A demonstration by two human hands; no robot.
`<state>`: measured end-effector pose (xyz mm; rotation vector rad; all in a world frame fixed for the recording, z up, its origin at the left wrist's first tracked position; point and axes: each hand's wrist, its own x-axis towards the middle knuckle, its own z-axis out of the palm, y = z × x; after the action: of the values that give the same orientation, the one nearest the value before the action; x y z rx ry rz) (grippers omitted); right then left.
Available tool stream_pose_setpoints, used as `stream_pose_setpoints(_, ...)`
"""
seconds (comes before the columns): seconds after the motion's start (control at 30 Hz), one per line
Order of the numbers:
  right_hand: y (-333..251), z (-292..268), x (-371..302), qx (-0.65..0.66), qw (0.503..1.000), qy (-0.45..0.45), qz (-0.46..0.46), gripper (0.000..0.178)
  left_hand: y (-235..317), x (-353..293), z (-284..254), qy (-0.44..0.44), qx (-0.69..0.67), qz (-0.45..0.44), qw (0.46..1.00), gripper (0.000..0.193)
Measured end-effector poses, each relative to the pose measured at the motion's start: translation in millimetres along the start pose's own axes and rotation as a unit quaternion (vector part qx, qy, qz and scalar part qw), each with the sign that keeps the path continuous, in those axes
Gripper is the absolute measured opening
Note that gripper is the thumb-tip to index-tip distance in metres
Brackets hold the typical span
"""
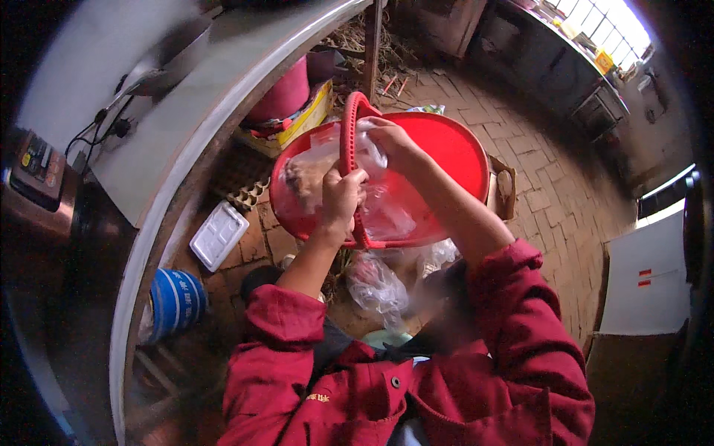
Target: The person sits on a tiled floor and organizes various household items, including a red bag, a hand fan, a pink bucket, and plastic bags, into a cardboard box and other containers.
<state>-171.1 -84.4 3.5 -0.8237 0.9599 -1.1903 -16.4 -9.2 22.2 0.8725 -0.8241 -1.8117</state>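
**K:** Brick floor [565, 201] underfoot, steel counter [186, 126] curving along the person's left. Working from near to far: red jacket sleeves [513, 312] pushed up, both forearms raised over the work.

**R:** Hands?

**K:** Left hand [341, 199] fisted, fingers curled tight round the red basket handle [347, 149], gripping it low. Right hand [394, 141] further up and past it, fingers pinching the top of a clear plastic bag [327, 167].

**R:** Bag where?

**K:** Inside the red plastic basket [446, 149], left half, pressed against the handle. Something pale brown inside it; can't tell what. Basket held up above the floor, tilted toward the person.

**R:** Handling notes?

**K:** Judgement only: thin film, so pinch gathered plastic, not a single layer. Left hand keeps the basket level so the load doesn't slide. Draw the bag clear of the handle, since the film could snag there.

**R:** Clutter?

**K:** Below the basket: more crumpled plastic bags [375, 286] on the floor. Left of those: white foam tray [218, 236] and a blue-and-white striped container [177, 301] by the counter base. Further off: pink bucket [286, 93] under the counter on a yellow box [309, 119]. Cardboard box [502, 189] just right of the basket. On the counter: pan [175, 59] and cables [104, 126]. Far end: dark bench under a bright window [610, 30].
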Motion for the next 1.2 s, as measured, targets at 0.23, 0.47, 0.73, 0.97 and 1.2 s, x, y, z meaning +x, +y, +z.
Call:
stream_pose_setpoints(0.23, 63, -20, 17, -0.285, 0.953, -0.101, -0.004, 0.035, -4, 10, -13, 0.0, 0.03, 0.0, 1.0, 0.016)
stream_pose_setpoints(0.47, 140, -49, 27, -0.637, 0.748, 0.134, 0.129, 0.103, -12, 6, -25, 0.069, 0.076, 0.031, 0.994, 0.014)
stream_pose_setpoints(0.73, 224, -38, -7, -0.56, 0.827, 0.046, 0.033, 0.059, -34, 7, -19, 0.082, 0.248, 0.13, 0.957, 0.009)
stream_pose_setpoints(0.97, 156, -77, 8, -0.684, 0.728, 0.019, 0.046, 0.03, -29, 9, -43, 0.12, 0.306, 0.135, 0.935, 0.01)
stream_pose_setpoints(1.2, 128, -98, -2, -0.795, 0.591, 0.046, 0.128, 0.067, -41, 4, -14, 0.088, 0.387, 0.151, 0.905, 0.015)
